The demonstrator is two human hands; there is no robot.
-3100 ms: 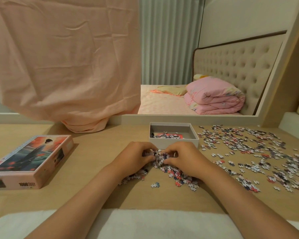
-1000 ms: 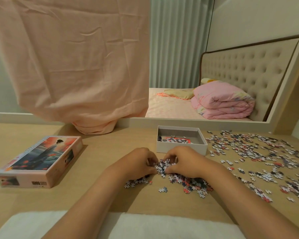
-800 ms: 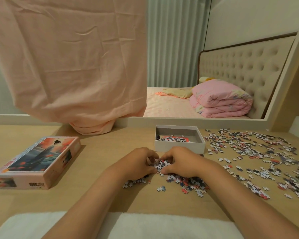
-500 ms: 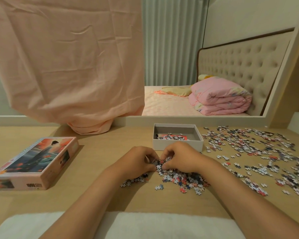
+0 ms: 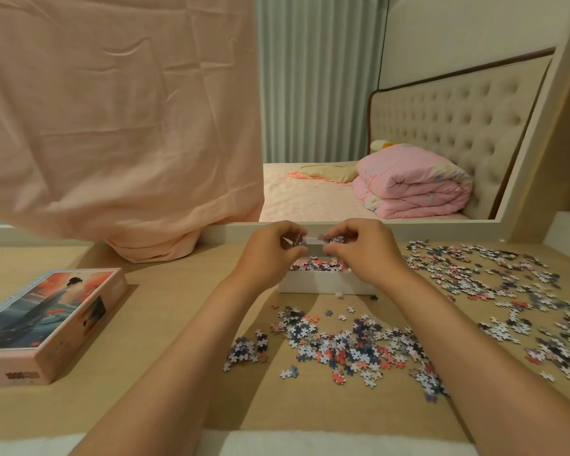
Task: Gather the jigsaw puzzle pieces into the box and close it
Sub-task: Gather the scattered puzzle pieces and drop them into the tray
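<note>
Hands [image 5: 267, 255] raised mottled pieces [image 5: 334, 240] above box [image 5: 323, 285].

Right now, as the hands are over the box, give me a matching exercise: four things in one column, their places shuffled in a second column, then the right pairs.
Column one
1. left hand
2. picture lid
3. white box
4. folded pink quilt

Column two
A. on the bed at the back
B. far left of the desk
C. middle of the desk, with some puzzle pieces inside
D. above the box, pinching pieces

Pairs: 1-D, 2-B, 3-C, 4-A
</note>
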